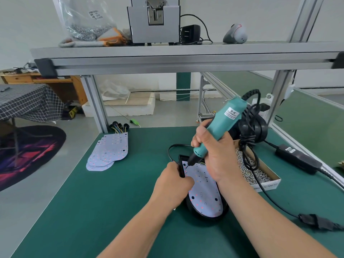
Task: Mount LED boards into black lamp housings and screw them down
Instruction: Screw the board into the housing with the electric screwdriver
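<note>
The bit of the teal electric screwdriver [219, 127] meets the LED board [204, 190] near its far left corner, but the tip is too small to tell whether a screw sits under it; the right hand [216, 157] covers the board's far right part; the fingertips of the left hand [173, 185] are hidden against the wall of the black lamp housing [206, 217]; the printing on the front of the cardboard box [268, 186] is cut off by the right forearm and unreadable.

The housing holds the white board, which fills it almost to the rim; the open box, just right of the housing, holds a heap of small silver screws [260, 175], with the screwdriver's black cord lying across them; a clear bag [85, 19] on the upper shelf [167, 51] holds more small metal parts.

The housing lies on the green table [93, 202] directly ahead, between the forearms; its long axis runs away from the person, rounded end nearest, squared end farthest; the screwdriver tilts, bit down and left, cord end up and right.

The right hand's fingers wrap round the screwdriver's body; the left hand curls over the housing's left edge, gripping it; a fanned stack of spare boards [109, 151] lies well apart to the left.
</note>
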A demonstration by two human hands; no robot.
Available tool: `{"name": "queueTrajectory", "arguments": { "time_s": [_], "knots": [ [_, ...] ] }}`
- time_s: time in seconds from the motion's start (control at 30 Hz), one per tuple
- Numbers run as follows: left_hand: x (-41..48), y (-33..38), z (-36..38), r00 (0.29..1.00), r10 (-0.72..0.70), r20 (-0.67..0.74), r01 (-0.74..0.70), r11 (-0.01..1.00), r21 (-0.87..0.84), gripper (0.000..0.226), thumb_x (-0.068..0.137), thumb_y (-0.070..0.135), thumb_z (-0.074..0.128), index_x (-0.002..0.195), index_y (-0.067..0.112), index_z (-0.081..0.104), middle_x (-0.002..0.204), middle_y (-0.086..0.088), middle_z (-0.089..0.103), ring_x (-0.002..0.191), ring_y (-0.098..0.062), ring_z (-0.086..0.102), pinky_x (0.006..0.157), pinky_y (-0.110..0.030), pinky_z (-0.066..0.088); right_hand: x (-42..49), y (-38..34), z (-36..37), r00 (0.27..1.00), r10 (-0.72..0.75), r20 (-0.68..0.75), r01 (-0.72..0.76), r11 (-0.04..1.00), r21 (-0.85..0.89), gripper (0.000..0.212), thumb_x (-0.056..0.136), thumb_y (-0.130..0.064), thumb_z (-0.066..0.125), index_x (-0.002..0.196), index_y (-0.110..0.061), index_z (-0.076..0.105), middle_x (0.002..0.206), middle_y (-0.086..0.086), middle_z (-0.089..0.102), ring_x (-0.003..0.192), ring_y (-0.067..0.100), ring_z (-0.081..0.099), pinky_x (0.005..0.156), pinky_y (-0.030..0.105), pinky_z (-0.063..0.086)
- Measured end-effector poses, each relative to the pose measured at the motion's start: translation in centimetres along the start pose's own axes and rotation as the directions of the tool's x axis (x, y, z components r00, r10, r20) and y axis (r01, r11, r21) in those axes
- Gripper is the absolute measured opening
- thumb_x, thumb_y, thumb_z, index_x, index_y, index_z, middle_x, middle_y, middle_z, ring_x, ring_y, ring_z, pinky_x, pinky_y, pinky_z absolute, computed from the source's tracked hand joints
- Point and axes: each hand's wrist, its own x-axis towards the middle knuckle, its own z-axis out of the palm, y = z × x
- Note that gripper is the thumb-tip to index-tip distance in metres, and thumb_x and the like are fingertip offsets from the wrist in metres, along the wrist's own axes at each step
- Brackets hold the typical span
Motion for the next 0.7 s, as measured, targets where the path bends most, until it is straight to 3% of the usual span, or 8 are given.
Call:
{"name": "queueTrajectory", "arguments": {
  "time_s": [0.17,0.3,0.4,0.5,0.7],
  "knots": [
    [-0.2,0.1,-0.1,1.0,-0.024,-0.011,0.024,1.0,-0.004,0.022,0.066,0.033,0.053,0.085,0.024,0.046,0.063,0.015,0.047,0.059,-0.015,0.041,0.056,-0.029,0.034,-0.2,-0.2,0.1,0.995,0.067,0.076,-0.068,0.997,0.024,0.016,0.092,-0.015,0.075,0.091,-0.021,0.061,0.073,0.0,0.051,0.065,0.023,0.049,0.073,0.037,0.044],
    [-0.2,0.0,-0.2,1.0,-0.019,-0.006,0.019,1.0,0.001,0.022,0.067,0.033,0.053,0.085,0.023,0.046,0.063,0.015,0.045,0.06,-0.016,0.039,0.057,-0.03,0.034,-0.2,-0.3,-0.3,0.991,0.101,0.085,-0.104,0.994,0.036,0.013,0.092,-0.017,0.077,0.096,-0.024,0.067,0.077,0.0,0.054,0.069,0.023,0.051,0.079,0.043,0.042],
    [-0.1,0.1,-0.3,0.999,0.004,0.037,-0.003,0.999,-0.036,0.018,0.067,0.029,0.053,0.08,0.023,0.042,0.057,0.016,0.038,0.059,-0.017,0.032,0.059,-0.032,0.03,-0.4,-0.7,-0.8,0.992,0.09,0.083,-0.096,0.993,0.062,0.032,0.087,-0.034,0.086,0.111,-0.021,0.069,0.078,0.004,0.058,0.077,0.024,0.054,0.086,0.047,0.04],
    [-0.2,0.3,-0.4,0.999,0.017,0.039,-0.016,0.999,-0.03,0.017,0.068,0.029,0.052,0.079,0.024,0.04,0.057,0.016,0.037,0.055,-0.012,0.029,0.058,-0.032,0.03,-0.8,-1.2,-0.8,0.994,0.086,0.067,-0.09,0.994,0.065,0.046,0.08,-0.045,0.09,0.114,-0.022,0.071,0.083,0.007,0.059,0.084,0.026,0.057,0.088,0.043,0.045],
    [-0.5,0.4,-0.7,0.998,0.049,0.044,-0.049,0.999,-0.01,0.021,0.069,0.025,0.052,0.074,0.024,0.032,0.055,0.014,0.031,0.053,-0.013,0.024,0.054,-0.03,0.024,-1.5,-2.8,-0.2,0.999,0.031,0.044,-0.03,0.999,-0.016,0.048,0.083,-0.037,0.088,0.117,-0.012,0.064,0.089,0.009,0.066,0.092,0.029,0.063,0.089,0.038,0.053]
  ]
}}
